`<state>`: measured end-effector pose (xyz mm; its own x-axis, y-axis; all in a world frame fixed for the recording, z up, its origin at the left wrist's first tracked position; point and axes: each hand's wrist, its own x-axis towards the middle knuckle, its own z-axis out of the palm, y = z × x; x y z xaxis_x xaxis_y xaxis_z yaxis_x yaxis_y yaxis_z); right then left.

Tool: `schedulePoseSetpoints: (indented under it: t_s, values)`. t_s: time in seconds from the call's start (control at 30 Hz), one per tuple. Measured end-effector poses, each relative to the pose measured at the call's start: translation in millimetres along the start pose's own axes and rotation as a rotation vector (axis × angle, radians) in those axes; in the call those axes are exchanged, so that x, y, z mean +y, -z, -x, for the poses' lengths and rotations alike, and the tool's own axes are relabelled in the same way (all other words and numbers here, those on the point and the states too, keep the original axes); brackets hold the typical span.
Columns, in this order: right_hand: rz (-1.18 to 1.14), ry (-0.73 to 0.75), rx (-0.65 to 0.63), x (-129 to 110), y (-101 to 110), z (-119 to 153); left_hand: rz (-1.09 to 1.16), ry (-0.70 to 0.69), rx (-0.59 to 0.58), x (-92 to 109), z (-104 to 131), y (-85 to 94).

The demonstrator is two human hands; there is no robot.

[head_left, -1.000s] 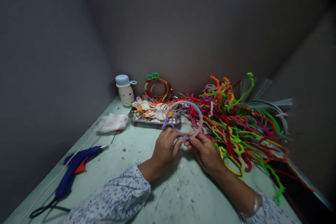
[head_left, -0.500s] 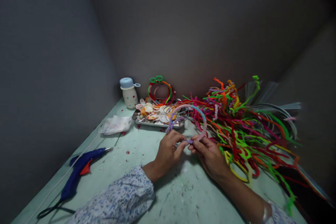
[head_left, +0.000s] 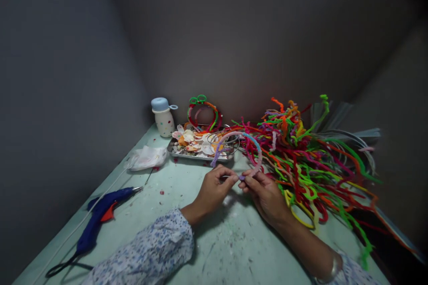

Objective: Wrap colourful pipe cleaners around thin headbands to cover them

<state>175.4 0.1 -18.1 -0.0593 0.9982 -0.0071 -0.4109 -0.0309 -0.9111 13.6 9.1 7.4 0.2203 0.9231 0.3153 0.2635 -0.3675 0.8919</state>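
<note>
Above the middle of the table, a thin headband [head_left: 255, 141] wrapped in pink, blue and purple pipe cleaner curves up between my hands. My right hand [head_left: 267, 196] is closed on its pink wrapped side, fingertips at a short purple piece of pipe cleaner [head_left: 241, 178]. Across from it, my left hand [head_left: 216, 191] pinches the bare thin end of the headband beside that purple piece. The fingertips of both hands nearly meet. A loose purple tail [head_left: 215, 160] shows behind the left fingers. What lies inside the right grip is partly hidden.
A big tangle of colourful pipe cleaners [head_left: 301, 160] covers the right side. At the back stand a metal tray [head_left: 187, 157] of petals and beads, green-topped hoops [head_left: 202, 99] and a white bottle [head_left: 164, 122]. A blue glue gun [head_left: 96, 222] and plastic bag [head_left: 147, 158] lie left.
Both hands keep their pinch on the headband. The purple tail at its left side hangs closer to the band now. The whole view has shifted slightly.
</note>
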Motion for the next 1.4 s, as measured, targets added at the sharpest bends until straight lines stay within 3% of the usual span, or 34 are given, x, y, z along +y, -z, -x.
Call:
schedulePoseSetpoints:
  t_s: [0.33, 0.57, 0.8, 1.0, 1.4]
  values:
    - [0.012, 0.008, 0.026, 0.6, -0.3, -1.5, -0.016, 0.043, 0.000, 1.1, -2.0, 0.2]
    - [-0.109, -0.032, 0.045, -5.7, -2.7, -1.2, -0.017, -0.082, -0.018, 5.4, -3.4, 3.8]
    - [-0.100, -0.024, 0.028, -3.6, -2.9, -0.1, 0.013, 0.104, 0.001, 3.7, -5.8, 0.6]
    - [-0.079, -0.030, -0.004, -3.8, -3.9, -0.2, -0.017, 0.038, 0.046, 5.7, -6.4, 1.8]
    - [0.094, 0.043, -0.028, -1.5, -2.1, -0.1, 0.051, 0.036, 0.003, 8.4, -0.8, -1.4]
